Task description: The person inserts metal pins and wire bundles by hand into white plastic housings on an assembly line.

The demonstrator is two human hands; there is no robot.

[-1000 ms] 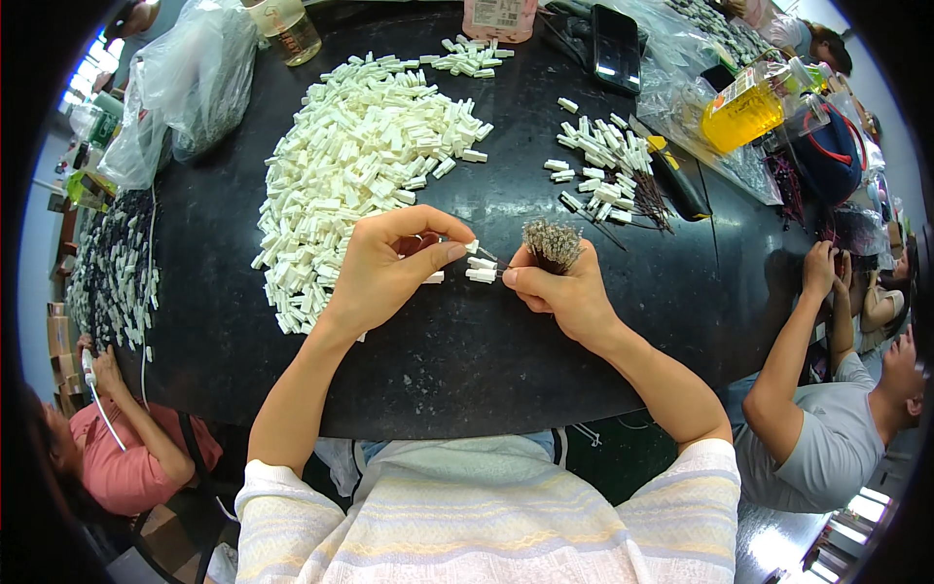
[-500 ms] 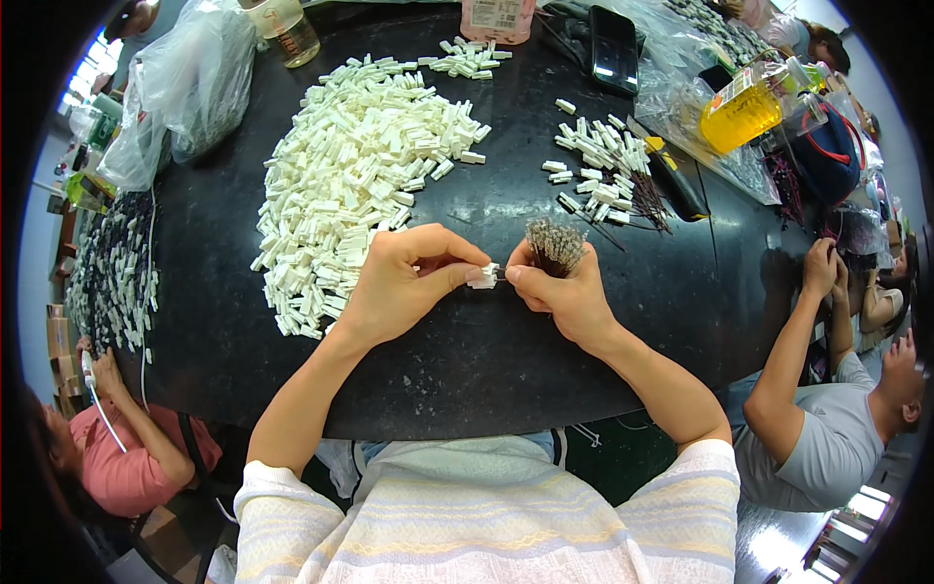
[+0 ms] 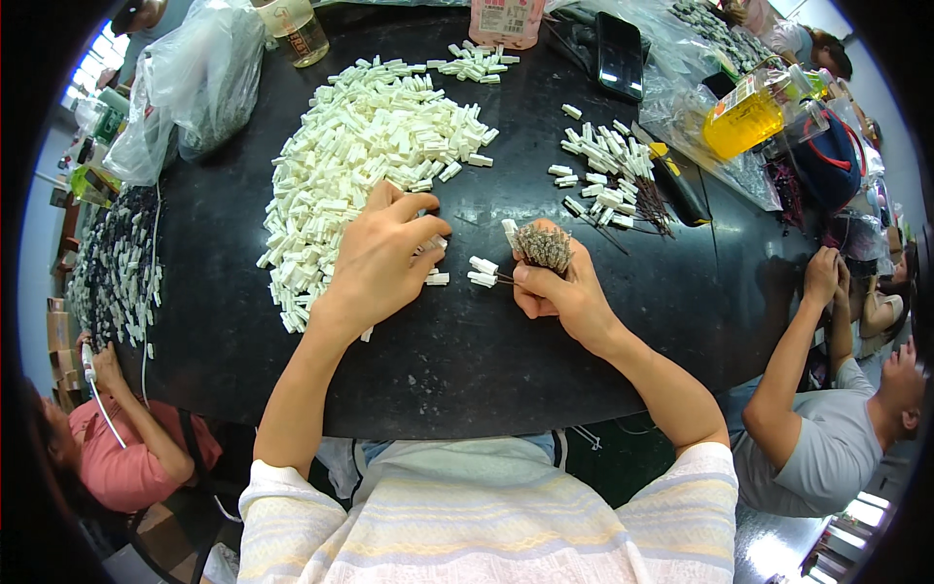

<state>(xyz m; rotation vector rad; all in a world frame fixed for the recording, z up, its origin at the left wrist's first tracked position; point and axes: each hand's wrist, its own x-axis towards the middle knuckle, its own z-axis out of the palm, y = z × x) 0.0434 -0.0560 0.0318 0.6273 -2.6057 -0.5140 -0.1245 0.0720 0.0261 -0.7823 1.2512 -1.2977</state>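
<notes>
My left hand [image 3: 384, 258] reaches over the right edge of a heap of small white plastic connector housings [image 3: 375, 131]. Its fingers are bent and apart, and white housings lie close to the thumb and index fingertip. Closed round a bundle of thin dark wires with metal-tipped ends [image 3: 543, 248] is my right hand [image 3: 564, 287]. From its thumb and index finger, wires run left to white housings [image 3: 483, 272] on their ends. Another white housing [image 3: 510, 232] shows beside the tips of the bundle.
To the right lie a group of white housings with dark wires [image 3: 608, 175], a yellow-and-black cutter knife [image 3: 676, 185] and a phone [image 3: 619, 56]. Bottles, including one of yellow liquid [image 3: 744, 122], and a plastic bag [image 3: 199, 83] stand farther back. Other people work at both sides.
My left hand has let go of the housing at the right hand's wires and moved left to the heap. My right hand keeps the bundle, and the housings on the wires now show.
</notes>
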